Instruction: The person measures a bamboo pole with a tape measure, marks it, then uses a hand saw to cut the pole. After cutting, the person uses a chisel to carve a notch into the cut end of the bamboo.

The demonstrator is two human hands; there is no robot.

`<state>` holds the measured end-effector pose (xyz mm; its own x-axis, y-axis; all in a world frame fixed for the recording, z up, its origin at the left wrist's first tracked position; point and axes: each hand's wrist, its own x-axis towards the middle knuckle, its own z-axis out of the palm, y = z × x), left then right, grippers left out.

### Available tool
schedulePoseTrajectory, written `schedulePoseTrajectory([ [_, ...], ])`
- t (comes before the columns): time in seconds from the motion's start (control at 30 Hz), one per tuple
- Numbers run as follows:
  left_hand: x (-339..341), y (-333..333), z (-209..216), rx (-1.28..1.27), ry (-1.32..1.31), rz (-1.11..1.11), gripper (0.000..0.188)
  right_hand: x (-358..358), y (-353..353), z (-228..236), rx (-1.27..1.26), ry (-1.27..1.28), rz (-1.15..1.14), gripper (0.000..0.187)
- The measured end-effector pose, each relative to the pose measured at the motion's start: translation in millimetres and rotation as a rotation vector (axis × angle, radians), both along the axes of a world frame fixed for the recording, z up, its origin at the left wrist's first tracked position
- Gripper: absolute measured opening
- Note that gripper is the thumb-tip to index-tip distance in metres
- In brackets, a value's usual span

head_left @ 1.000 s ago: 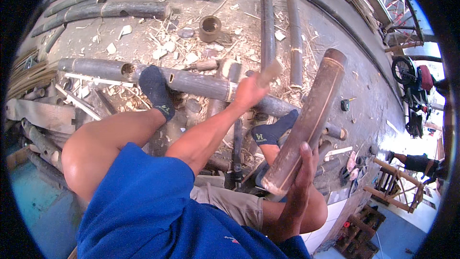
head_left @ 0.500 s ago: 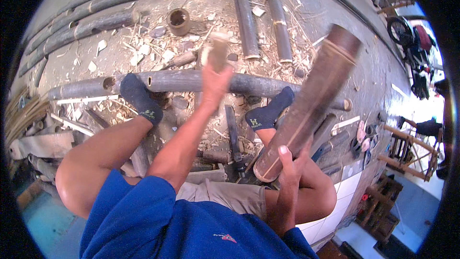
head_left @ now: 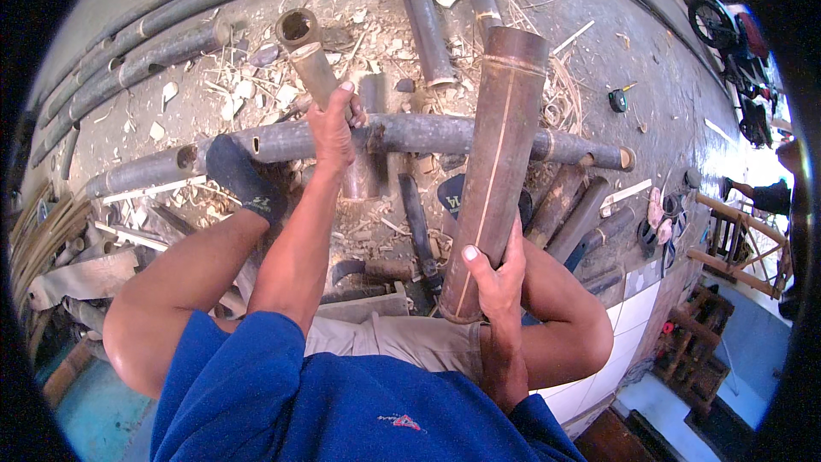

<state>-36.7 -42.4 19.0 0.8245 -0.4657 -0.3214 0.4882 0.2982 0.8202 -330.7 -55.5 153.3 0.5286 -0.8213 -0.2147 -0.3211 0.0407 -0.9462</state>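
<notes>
My left hand (head_left: 332,127) is closed round a short, pale-ended wooden club (head_left: 315,73), held upright over the long bamboo pole (head_left: 419,133) that lies crosswise under my feet. The pole has cut openings in it. A brown tube-like piece (head_left: 366,175) shows just beside this hand, partly hidden, and I cannot tell how it rests. My right hand (head_left: 500,272) grips the lower part of a thick brown bamboo tube (head_left: 499,133), thumb in front. That tube leans up and away from me, its lower end near my shorts, and covers part of my right foot.
Wood chips and shavings (head_left: 231,103) litter the floor. More bamboo poles (head_left: 162,53) lie at the far left, with a short bamboo ring (head_left: 297,27) near them. A hammer-like tool (head_left: 416,227) lies between my legs. A tape measure (head_left: 617,100) sits at the right.
The club in my left hand has moved left. My right hand has swung the thick bamboo tube left and more upright. The view has shifted slightly.
</notes>
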Motion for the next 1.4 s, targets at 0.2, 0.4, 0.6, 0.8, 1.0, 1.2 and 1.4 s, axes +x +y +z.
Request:
schedulePoseTrajectory([
  [0.2, -0.5, -0.5, -2.2, -0.041, -0.021, -0.006, 0.03, -2.6, 2.0, -4.9, 0.041, -0.005, 0.01, 0.092],
  [0.4, -2.3, -2.8, -4.6, 0.064, -0.095, -0.052, 0.026, 11.6, -3.7, 1.1, -0.023, 0.05, 0.053, 0.093],
  [0.6, -9.1, -8.6, -6.3, 0.224, -0.292, -0.105, 0.024, 63.3, -52.3, 75.0, -0.258, -0.024, -0.006, 0.103],
  [0.8, -4.4, -14.4, 0.8, 0.164, -0.313, -0.156, 0.031, 143.9, -102.2, 90.1, -0.72, 0.601, 0.576, 0.091],
  [1.0, -6.7, -11.8, -4.7, 0.207, -0.263, -0.178, 0.035, 186.6, -109.2, 185.1, -0.733, 0.295, 0.676, 0.078],
  [1.2, -1.5, -13.8, -9.7, 0.257, -0.235, -0.253, 0.034, 198.4, -103.6, 143.3, -0.753, 0.575, 0.585, 0.076],
  [1.4, -5.8, -11.0, -2.8, 0.338, -0.189, -0.252, 0.029, 197.2, -130.4, 130.9, -0.841, 0.342, 0.572, 0.077],
])
